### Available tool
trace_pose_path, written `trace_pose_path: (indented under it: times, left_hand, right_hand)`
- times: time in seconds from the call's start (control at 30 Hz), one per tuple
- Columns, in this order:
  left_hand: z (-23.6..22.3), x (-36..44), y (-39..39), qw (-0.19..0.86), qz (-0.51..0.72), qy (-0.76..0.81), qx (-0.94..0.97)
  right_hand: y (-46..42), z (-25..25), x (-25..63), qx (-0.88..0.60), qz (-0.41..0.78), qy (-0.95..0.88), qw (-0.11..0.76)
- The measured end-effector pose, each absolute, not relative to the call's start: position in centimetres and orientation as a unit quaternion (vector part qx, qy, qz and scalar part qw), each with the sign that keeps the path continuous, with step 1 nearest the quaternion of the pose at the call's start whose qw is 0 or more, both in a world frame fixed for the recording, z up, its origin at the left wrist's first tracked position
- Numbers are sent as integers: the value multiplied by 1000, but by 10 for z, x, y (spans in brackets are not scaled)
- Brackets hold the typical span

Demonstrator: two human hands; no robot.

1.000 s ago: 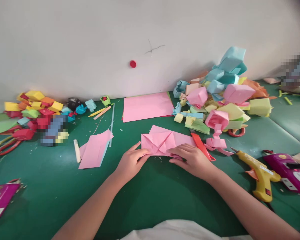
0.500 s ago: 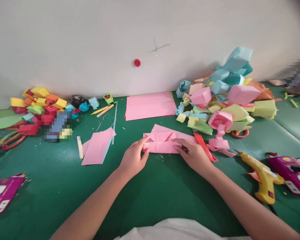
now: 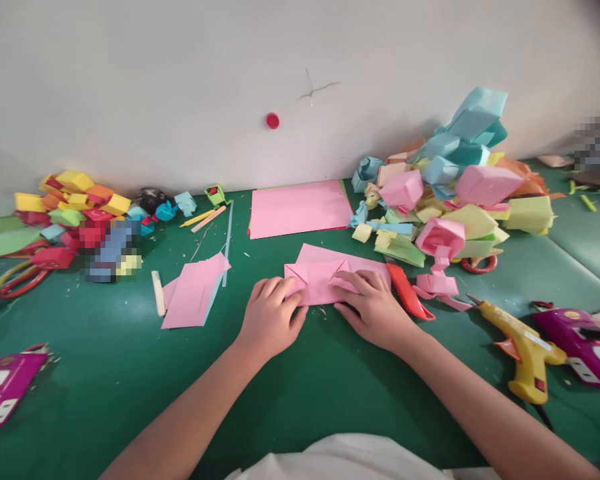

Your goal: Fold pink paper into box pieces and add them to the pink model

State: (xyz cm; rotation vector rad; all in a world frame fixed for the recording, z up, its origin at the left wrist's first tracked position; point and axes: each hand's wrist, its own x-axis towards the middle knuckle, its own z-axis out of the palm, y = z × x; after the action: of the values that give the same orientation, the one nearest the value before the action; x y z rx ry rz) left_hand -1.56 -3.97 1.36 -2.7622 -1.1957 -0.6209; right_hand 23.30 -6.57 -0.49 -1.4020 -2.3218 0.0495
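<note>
No real containers here, everything just sits loose on the green worktop. The folded pink paper lies flat in the middle, long axis running left to right, with a pointed flap aimed toward the wall. The left hand has its fingers curled down, pressing the paper's left end, and the right hand lies flat, pressing the right part, so the near edge is mostly hidden under them. An orange cutter lies just right of the paper, with a yellow glue gun further right. A pink sheet lies behind. Some spots are pixelated and unreadable.
</note>
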Motion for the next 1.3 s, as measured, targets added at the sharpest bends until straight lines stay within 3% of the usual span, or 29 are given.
trace_pose_path:
  times: [0.3,0.6,0.7,0.93,1.3]
  left_hand:
    - [10,-14,-49,26,-185,-412,-892]
    - [3,-20,-44,-169,-312,-457,-816]
    - [2,-21,-43,-144,-276,-453,-835]
    - [8,-15,-46,34,-201,-419,-885]
    - [5,-12,-71,-24,-67,-359,-931]
  right_hand:
    - [-69,-8,233,-464,22,-866,186]
    - [-77,-9,229,-474,11,-864,169]
    - [-80,-7,228,-488,20,-858,160]
    - [-84,-5,227,-498,42,-849,168]
    - [-89,-11,226,-497,7,-857,136]
